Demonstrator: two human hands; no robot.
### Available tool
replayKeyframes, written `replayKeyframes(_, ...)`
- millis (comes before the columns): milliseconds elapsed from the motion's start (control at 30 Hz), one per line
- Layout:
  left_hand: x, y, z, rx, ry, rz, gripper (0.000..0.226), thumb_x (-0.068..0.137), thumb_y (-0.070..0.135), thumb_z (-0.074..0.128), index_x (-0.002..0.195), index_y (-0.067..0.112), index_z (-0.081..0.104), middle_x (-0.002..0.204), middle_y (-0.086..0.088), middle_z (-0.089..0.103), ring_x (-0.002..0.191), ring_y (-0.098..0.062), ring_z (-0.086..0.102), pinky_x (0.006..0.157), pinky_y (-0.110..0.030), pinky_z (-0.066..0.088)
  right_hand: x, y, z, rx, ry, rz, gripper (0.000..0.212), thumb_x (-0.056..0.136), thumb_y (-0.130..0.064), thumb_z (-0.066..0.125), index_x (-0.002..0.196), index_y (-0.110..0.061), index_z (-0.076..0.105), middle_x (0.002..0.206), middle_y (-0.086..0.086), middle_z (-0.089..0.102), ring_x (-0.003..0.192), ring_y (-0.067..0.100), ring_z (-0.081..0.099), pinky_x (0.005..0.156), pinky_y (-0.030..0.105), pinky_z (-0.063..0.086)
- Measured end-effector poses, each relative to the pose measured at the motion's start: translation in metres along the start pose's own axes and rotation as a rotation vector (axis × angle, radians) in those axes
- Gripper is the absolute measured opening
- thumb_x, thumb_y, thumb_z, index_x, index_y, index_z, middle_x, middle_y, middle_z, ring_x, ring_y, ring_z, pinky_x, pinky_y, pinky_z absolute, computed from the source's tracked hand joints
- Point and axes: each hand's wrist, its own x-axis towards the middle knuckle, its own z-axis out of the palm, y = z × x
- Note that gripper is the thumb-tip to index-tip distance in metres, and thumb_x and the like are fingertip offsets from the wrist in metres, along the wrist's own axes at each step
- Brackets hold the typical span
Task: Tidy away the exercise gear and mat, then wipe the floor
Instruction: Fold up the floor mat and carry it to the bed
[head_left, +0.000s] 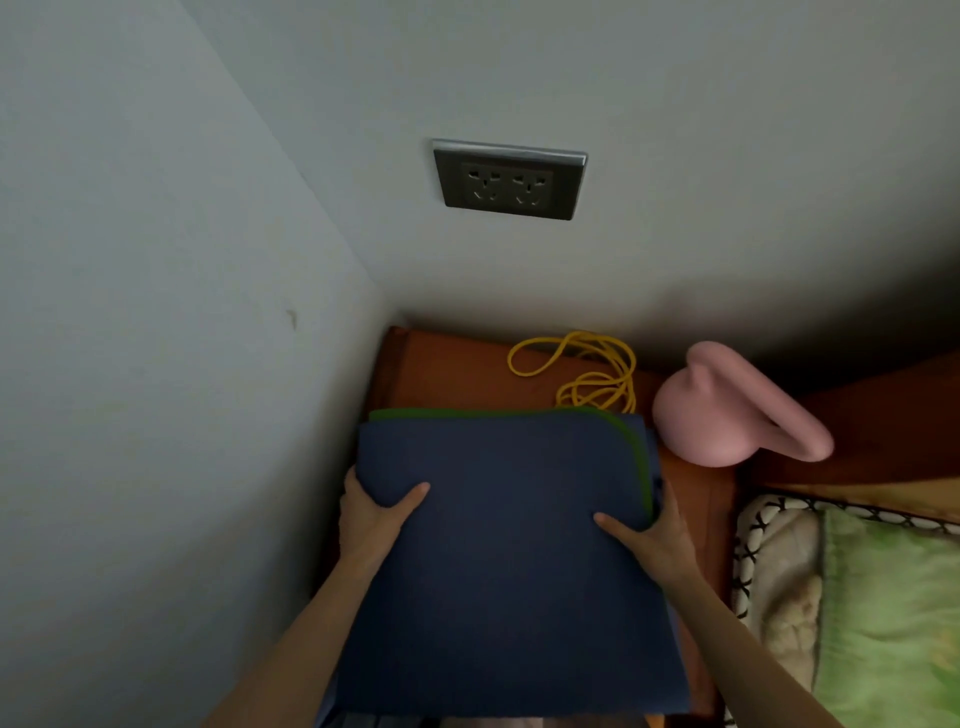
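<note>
Hands: our left hand (371, 512) and right hand (652, 535) grip the folded blue fabric mat (506, 545) by its sides, keeping it flat. Coiled yellow rope (587, 371) at 12 and pink rubbery kettlebell (727, 415) at 2 are already stowed.

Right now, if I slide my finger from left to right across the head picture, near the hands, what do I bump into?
Grey wall → left hand → folded blue mat → right hand → white knitted cloth → green pillow.
</note>
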Motion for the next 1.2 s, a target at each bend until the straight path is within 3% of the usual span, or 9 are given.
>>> replayKeyframes(133,0.0,0.02,0.013,0.209,0.076,0.155,0.124,0.047,0.079,0.067,0.148,0.028,0.015,0.14,-0.009,0.042,0.124,-0.028,0.045,0.101,-0.048,0.041,-0.003,0.007,-0.001,0.074,0.082,-0.04,0.097,0.066,-0.04,0.082,0.144,-0.016,0.03,0.139,0.008,0.047,0.124,0.029,0.048,0.102,0.046,0.041)
replayKeyframes(267,0.002,0.029,0.025,0.56,0.111,0.275,0.103,0.076,0.066,0.056,0.149,0.026,-0.004,0.14,-0.02,0.033,0.12,-0.036,0.041,0.099,-0.046,0.038,-0.002,0.01,0.001,0.094,0.096,-0.05,0.078,0.074,-0.037,0.076,0.138,-0.015,0.039,0.132,0.008,0.053,0.118,0.028,0.052,0.099,0.045,0.043)
replayKeyframes(400,0.012,0.027,0.03,0.808,0.094,0.285,0.097,0.08,0.07,0.042,0.141,0.032,-0.023,0.136,-0.024,0.033,0.113,-0.037,0.043,0.094,-0.044,0.038,0.001,0.009,0.001,0.12,0.095,-0.018,0.067,0.076,-0.034,0.075,0.132,-0.012,0.046,0.125,0.011,0.057,0.11,0.029,0.055,0.09,0.036,0.045)
replayKeyframes(633,0.025,0.023,0.038,0.969,0.123,0.31,0.09,0.081,0.073,0.036,0.137,0.038,-0.025,0.131,-0.026,0.036,0.107,-0.035,0.044,0.089,-0.042,0.039,-0.008,0.001,0.005,0.16,0.179,-0.036,0.063,0.074,-0.031,0.077,0.129,-0.012,0.052,0.118,0.007,0.061,0.106,0.026,0.058,0.09,0.036,0.047)
replayKeyframes(933,0.039,0.043,0.036,0.813,0.127,0.443,0.089,0.081,0.067,0.046,0.145,0.04,-0.01,0.133,-0.026,0.034,0.112,-0.038,0.04,0.094,-0.046,0.035,-0.014,-0.004,0.009,0.27,0.254,-0.085,0.056,0.077,-0.028,0.076,0.126,-0.016,0.054,0.108,-0.002,0.059,0.099,0.016,0.056,0.088,0.032,0.045)
replayKeyframes(1067,0.042,0.039,0.04,0.865,0.137,0.433,0.089,0.082,0.067,0.045,0.146,0.039,-0.008,0.135,-0.028,0.031,0.114,-0.04,0.039,0.095,-0.048,0.035,-0.007,-0.004,0.012,0.173,0.241,-0.094,0.062,0.079,-0.032,0.073,0.133,-0.015,0.047,0.117,0.0,0.057,0.106,0.018,0.053,0.09,0.03,0.042)
replayKeyframes(1200,0.045,0.04,0.045,0.969,0.128,0.404,0.088,0.083,0.068,0.04,0.147,0.035,-0.011,0.134,-0.028,0.031,0.111,-0.039,0.04,0.091,-0.048,0.037,-0.003,-0.002,0.015,0.047,0.183,-0.028,0.081,0.077,-0.053,0.065,0.141,-0.018,0.031,0.133,0.008,0.051,0.12,0.029,0.049,0.1,0.046,0.042)
